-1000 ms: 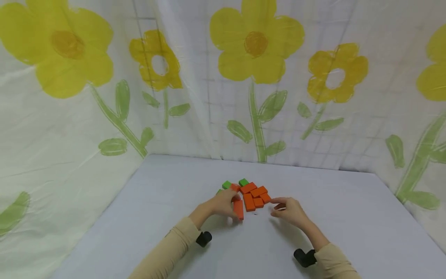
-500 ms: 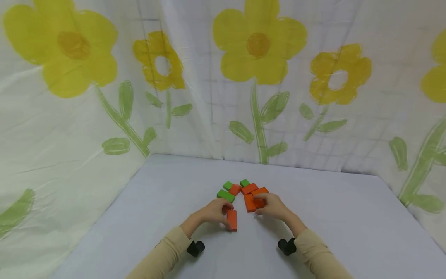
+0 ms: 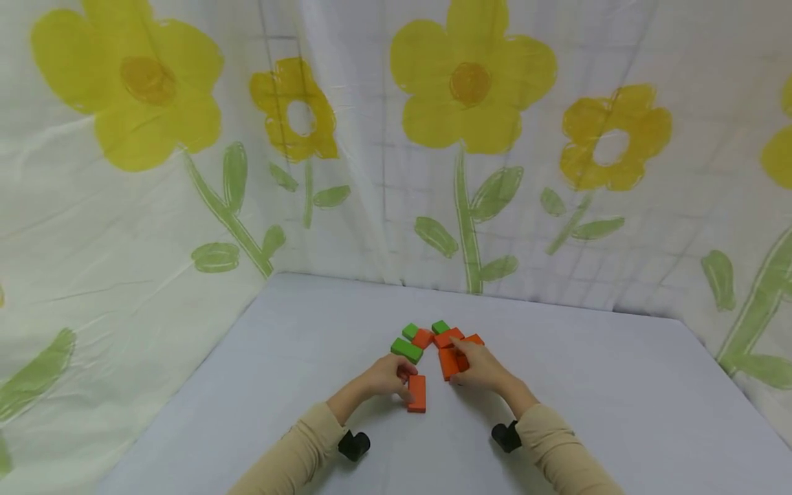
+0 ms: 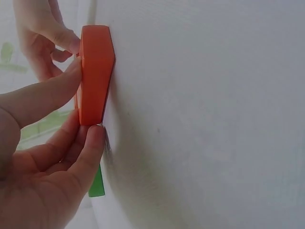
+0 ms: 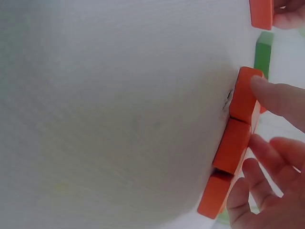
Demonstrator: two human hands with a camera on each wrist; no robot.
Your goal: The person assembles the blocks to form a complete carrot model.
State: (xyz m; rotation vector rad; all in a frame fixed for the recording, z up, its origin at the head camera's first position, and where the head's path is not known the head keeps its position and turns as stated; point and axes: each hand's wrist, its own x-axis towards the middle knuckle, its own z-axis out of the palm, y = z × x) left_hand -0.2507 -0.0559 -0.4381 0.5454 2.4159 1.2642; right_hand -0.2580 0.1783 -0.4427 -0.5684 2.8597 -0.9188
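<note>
My left hand (image 3: 380,378) holds an orange rectangular block (image 3: 417,394) that lies on the table. In the left wrist view the thumb is at that block's side and the fingertips meet its end. My right hand (image 3: 482,370) lies over a cluster of several orange blocks, partly hiding them. Its thumb touches the near end of one orange block (image 3: 448,364), and the index finger reaches to another orange block (image 3: 448,337) behind it. Beyond the left hand lies a green block (image 3: 406,350), with a small orange block (image 3: 423,337) past it.
Two small green blocks, a left one (image 3: 410,331) and a right one (image 3: 440,327), lie at the far side of the group. The white table (image 3: 334,309) ends against a hanging flower-printed sheet (image 3: 371,227). Black wrist cameras sit under both sleeves.
My left hand has drawn its orange block nearer and away from the cluster. The right hand has moved left from beside the cluster onto it, and its index finger now reaches farther forward.
</note>
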